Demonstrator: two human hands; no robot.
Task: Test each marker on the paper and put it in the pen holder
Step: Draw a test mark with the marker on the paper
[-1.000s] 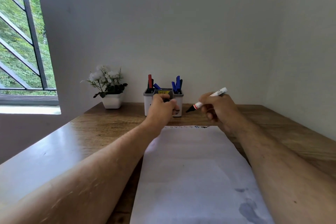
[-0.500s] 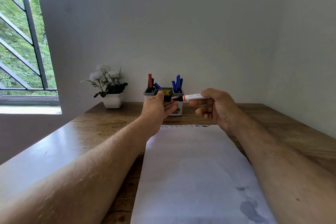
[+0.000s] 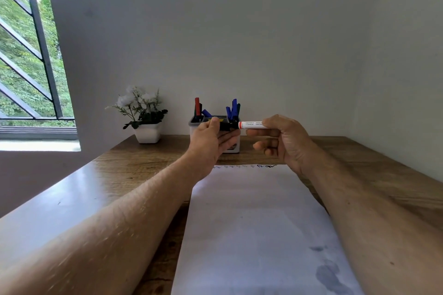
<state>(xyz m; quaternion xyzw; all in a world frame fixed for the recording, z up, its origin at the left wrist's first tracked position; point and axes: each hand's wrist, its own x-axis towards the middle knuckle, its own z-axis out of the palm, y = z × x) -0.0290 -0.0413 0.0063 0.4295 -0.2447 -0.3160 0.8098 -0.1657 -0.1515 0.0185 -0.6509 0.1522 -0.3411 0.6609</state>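
Observation:
My right hand [image 3: 285, 137] grips a white marker [image 3: 251, 124] with a red band, held level and pointing left. My left hand [image 3: 211, 139] pinches the marker's black cap [image 3: 225, 126], which sits over the marker's tip. Both hands hover above the far end of a white paper sheet [image 3: 259, 223], where a row of small test scribbles [image 3: 249, 166] runs along the top edge. Behind my hands stands a white pen holder [image 3: 233, 147] with a grey rim, holding red, blue and dark markers [image 3: 232, 109].
A white pot of white flowers [image 3: 143, 117] stands left of the holder by the wall. The wooden table [image 3: 134, 165] runs to the wall, with a window at far left. A grey smudge [image 3: 330, 275] marks the paper's near right corner.
My right hand turned the marker from slanting tip-down to level and brought it left. My left hand rose from the holder's front, and the cap now covers the tip.

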